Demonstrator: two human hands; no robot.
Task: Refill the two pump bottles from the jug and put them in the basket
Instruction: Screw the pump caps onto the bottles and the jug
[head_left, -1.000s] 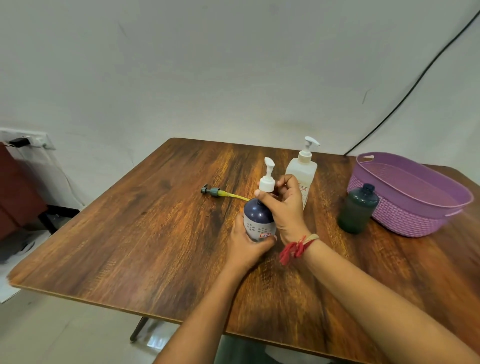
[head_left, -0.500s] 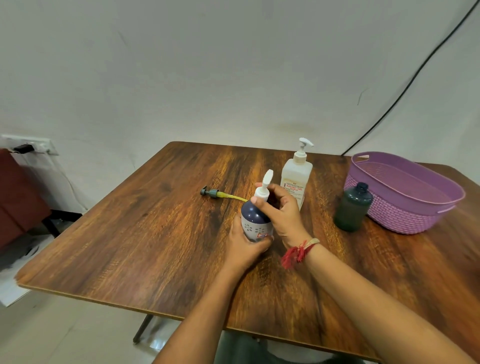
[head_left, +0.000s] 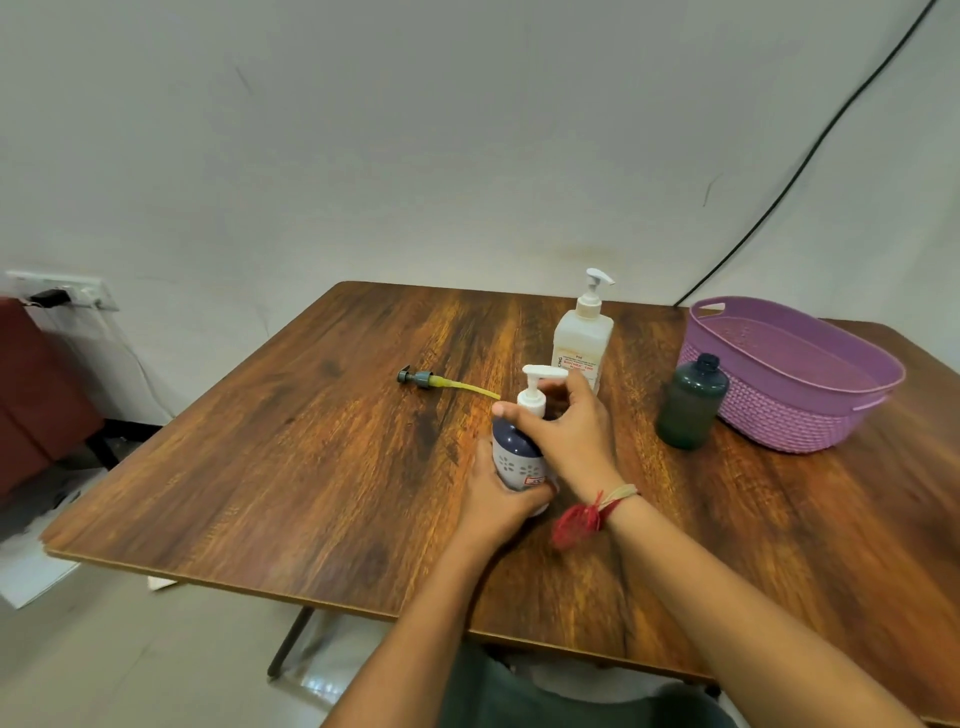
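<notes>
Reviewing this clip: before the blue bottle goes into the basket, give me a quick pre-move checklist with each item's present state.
1. Blue bottle steadied by left hand: ok.
2. Right hand on its white pump: ok.
3. Pump screwed fully tight: cannot tell.
4. Purple basket holds nothing visible, has room: ok.
5. Green bottle stands before the basket, its loose pump lying on the table: not ok.
6. White bottle pump fitted: ok.

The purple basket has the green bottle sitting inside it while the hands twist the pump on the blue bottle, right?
Not quite. The head view shows the green bottle standing on the table in front of the purple basket, not inside. The hands are indeed on the blue bottle and its pump.
</notes>
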